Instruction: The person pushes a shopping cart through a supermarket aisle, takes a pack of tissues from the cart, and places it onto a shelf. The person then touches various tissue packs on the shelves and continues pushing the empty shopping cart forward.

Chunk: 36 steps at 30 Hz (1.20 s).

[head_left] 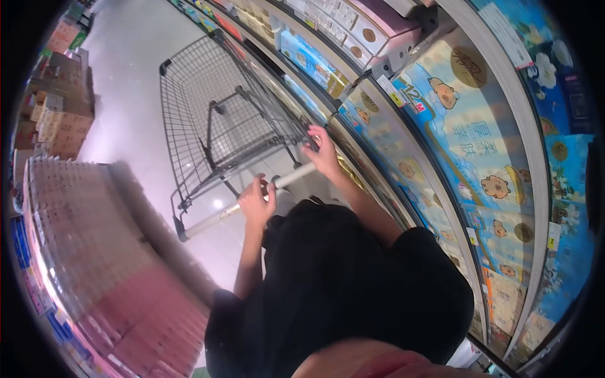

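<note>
A grey wire shopping cart (189,94) stands ahead of me in the aisle, its floor visible through the mesh. Its pale handlebar (211,223) crosses in front of my body at a slant. My left hand (257,200) is closed at the middle of the bar, fingers curled over it. Toward the bar's right end, my right hand (322,152) is closed around the dark corner piece where the handle meets the cart frame. The undersides of both grips are hidden.
Shelves on my right hold blue-and-cream tissue packs (485,145) and boxed goods (353,31), close to my right arm. At left stands a tall stack of pink and white packs (94,252). Cartons (63,120) line the aisle's far left; pale floor (129,69) runs forward.
</note>
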Each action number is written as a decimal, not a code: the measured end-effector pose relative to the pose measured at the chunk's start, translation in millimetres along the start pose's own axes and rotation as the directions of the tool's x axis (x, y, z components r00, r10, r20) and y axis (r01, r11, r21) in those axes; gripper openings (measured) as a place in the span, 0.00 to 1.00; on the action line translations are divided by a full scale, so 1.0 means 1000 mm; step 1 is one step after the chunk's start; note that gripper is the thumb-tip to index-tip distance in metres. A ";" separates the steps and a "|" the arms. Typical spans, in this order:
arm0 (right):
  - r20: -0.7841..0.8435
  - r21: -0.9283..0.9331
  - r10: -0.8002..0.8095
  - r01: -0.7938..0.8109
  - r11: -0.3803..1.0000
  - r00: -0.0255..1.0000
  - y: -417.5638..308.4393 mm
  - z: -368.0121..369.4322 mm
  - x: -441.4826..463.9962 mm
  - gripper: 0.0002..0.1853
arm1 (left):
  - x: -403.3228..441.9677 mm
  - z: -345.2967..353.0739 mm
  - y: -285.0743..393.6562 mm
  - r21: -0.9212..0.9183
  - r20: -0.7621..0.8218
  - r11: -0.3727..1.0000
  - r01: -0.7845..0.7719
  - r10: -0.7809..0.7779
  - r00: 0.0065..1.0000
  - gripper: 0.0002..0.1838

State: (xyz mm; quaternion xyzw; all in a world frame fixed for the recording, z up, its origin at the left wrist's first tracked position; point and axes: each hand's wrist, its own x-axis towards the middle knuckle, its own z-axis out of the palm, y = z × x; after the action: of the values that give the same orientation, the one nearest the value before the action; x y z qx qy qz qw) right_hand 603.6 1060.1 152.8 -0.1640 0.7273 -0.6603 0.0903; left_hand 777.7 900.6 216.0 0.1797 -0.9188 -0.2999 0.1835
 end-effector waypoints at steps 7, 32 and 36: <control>0.027 0.089 0.108 -0.110 0.990 0.994 0.003 0.052 0.091 0.33 | 0.088 -0.015 -0.050 -0.039 0.103 0.999 -0.036 0.039 0.994 0.17; -0.037 -0.041 -0.114 0.112 0.993 0.993 0.009 0.163 0.282 0.23 | 0.284 -0.026 -0.126 0.128 0.037 0.964 0.231 -0.237 0.971 0.15; 0.051 -0.019 -0.091 0.093 0.996 0.995 0.014 0.168 0.298 0.23 | 0.300 -0.018 -0.144 0.041 -0.063 0.944 0.326 -0.323 0.944 0.15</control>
State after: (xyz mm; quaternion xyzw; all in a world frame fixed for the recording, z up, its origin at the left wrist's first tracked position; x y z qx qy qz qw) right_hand 383.2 797.9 146.0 -0.2146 0.7234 -0.6519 0.0761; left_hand 556.6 650.9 209.8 0.3416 -0.8785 -0.2972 0.1523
